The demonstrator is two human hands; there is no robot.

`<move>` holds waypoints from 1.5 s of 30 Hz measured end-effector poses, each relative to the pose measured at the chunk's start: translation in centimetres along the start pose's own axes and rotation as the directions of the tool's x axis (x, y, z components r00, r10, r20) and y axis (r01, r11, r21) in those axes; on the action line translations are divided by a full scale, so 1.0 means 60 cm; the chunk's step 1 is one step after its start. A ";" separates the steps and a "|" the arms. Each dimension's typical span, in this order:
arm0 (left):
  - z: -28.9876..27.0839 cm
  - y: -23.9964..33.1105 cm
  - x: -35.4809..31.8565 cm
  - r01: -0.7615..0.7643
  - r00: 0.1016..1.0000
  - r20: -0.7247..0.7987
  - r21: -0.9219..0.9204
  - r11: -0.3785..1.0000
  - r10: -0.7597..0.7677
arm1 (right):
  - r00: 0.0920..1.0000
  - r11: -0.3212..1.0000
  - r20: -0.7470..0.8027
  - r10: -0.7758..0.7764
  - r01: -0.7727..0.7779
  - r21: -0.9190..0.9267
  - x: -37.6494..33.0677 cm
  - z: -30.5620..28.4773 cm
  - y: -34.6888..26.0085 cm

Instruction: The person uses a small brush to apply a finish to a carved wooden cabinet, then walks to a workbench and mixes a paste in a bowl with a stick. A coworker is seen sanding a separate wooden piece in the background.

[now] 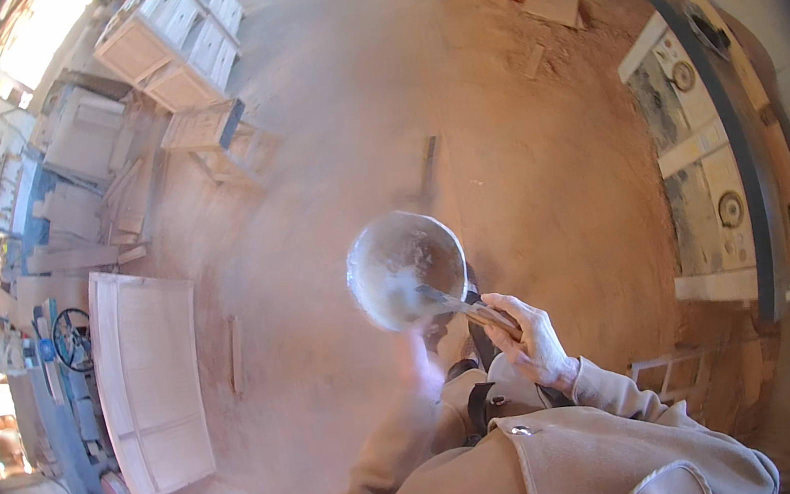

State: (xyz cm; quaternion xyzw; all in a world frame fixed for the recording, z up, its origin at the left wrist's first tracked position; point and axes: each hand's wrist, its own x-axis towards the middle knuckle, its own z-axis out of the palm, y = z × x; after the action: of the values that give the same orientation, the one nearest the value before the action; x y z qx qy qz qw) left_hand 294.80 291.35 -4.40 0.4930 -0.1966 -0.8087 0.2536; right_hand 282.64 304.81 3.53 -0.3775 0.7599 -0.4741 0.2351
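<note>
The right hand [531,334] is closed around the wooden handle of a flat metal putty knife [453,301], its blade reaching into a round, grey-smeared bowl [405,268] held over the dusty floor. The left hand [422,364], under the bowl's near side, is too blurred to read its grip. A pale wooden panel [149,381] lies well to the left.

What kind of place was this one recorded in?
Most likely a woodworking shop: unfinished wooden cabinets and a bare wood panel stand on a sawdust-covered floor. The right hand works a tool in a bowl.
</note>
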 end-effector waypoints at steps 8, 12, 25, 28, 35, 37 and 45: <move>0.082 0.124 0.069 -0.281 0.952 -0.143 -0.053 0.958 0.272 | 0.987 0.939 0.153 -0.051 -0.004 0.345 0.232 0.020 -0.010; 0.115 0.172 0.118 -0.253 0.961 -0.131 -0.061 0.966 0.244 | 0.962 0.958 0.156 -0.224 0.188 0.217 0.351 0.026 -0.025; 0.000 0.279 0.222 -0.267 0.942 -0.295 -0.377 0.887 0.158 | 0.841 0.971 0.488 -0.236 0.183 0.154 0.526 0.198 -0.121; -0.039 0.321 0.236 -0.305 0.925 -0.341 -0.398 0.865 0.169 | 0.827 0.975 0.515 -0.223 0.192 0.114 0.566 0.279 -0.150; -0.172 0.425 0.267 -0.335 0.908 -0.395 -0.480 0.811 0.142 | 0.701 0.916 0.630 -0.335 0.399 0.044 0.579 0.462 -0.245; -0.208 0.442 0.275 -0.339 0.915 -0.371 -0.497 0.799 0.157 | 0.681 0.913 0.663 -0.312 0.408 0.011 0.590 0.504 -0.273; -0.279 0.474 0.304 -0.435 0.877 -0.463 -0.650 0.623 0.128 | 0.366 0.627 0.892 -0.265 0.768 -0.129 0.545 0.668 -0.321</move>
State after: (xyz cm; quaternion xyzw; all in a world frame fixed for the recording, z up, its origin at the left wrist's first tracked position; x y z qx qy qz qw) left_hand 308.92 256.64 -8.28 0.4540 0.1226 -0.6574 0.5888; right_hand 298.28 251.86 3.22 -0.8267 0.4907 -0.0654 0.2673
